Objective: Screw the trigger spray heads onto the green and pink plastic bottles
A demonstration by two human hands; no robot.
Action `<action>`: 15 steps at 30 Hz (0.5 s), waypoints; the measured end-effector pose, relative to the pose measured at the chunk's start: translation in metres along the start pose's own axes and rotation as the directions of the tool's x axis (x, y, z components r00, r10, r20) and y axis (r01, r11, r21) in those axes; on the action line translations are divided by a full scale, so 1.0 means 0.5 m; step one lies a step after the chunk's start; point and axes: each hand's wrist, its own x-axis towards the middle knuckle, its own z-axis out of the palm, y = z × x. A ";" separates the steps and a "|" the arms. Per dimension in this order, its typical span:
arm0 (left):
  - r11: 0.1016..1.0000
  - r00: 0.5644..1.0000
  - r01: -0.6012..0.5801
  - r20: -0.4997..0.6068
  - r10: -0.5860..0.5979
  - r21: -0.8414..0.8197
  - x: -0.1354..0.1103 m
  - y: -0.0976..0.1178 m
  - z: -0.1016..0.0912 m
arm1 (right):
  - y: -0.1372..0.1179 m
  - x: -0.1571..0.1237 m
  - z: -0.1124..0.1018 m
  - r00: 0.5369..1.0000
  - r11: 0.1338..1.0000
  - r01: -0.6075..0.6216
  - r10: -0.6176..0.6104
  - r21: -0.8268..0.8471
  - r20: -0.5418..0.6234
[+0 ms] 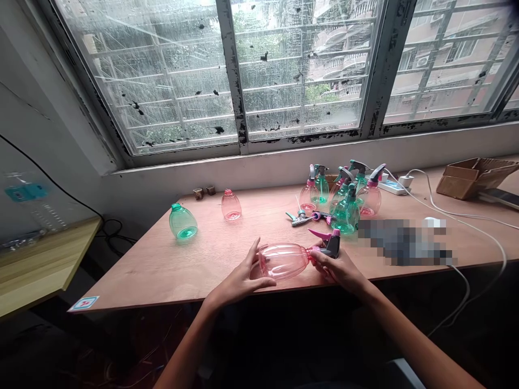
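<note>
A clear pink spray bottle (284,261) lies on its side in the air over the table's front edge, its base to the left. My left hand (237,281) cups the base between thumb and fingers. Around the neck, just below the black-and-pink trigger head (333,244), the fingers of my right hand (340,267) are closed. Beyond my hands, loose trigger heads (300,218) lie on the table beside a cluster of assembled green spray bottles (346,213) and pink spray bottles (371,199). To the left stand a headless green bottle (182,222) and a headless pink bottle (231,205).
The wooden table (141,267) runs along a barred window. White cables (470,213) trail from a power strip (392,186) over the right side, near an open cardboard box (470,178). A blurred-out patch (399,243) lies right of the bottles. Another wooden surface (60,259) is at left.
</note>
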 end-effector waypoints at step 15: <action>0.997 0.997 0.073 -0.020 -0.073 -0.003 -0.002 0.009 -0.003 | 0.005 0.003 0.000 1.000 1.000 -0.004 0.004 -0.011 0.004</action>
